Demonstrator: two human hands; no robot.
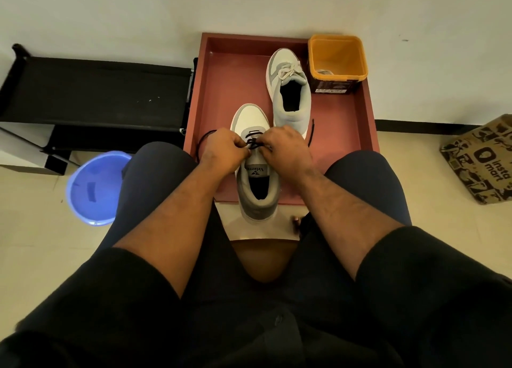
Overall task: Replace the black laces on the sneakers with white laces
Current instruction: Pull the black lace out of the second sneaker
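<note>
Black lace [252, 143] pinched by left hand [224, 150] and right hand [285, 148] over "Velarro"-labelled sneaker [256, 170].

Glossy blue plastic basin [94, 190], matt cloth sneaker [256, 170], printed paper bag [482, 162], smooth reddish tray [221, 90].

Open tray floor lies on the left side of the red tray [210, 90], from its far wall down to the black lace [203, 141] looped at the near left. The far sneaker [289, 90] and the orange tub [336, 62] stand just beside each other, leaving only a narrow gap at the far right corner. Bare tray floor runs along the right wall, near of the tub. Both hands, left hand [224, 151] and right hand [286, 148], cover the near sneaker [256, 179] at its lacing. Outside the tray, the black rack [97, 93] and blue basin [94, 187] block the left; the cardboard box [482, 159] stands well apart on the right.
</note>
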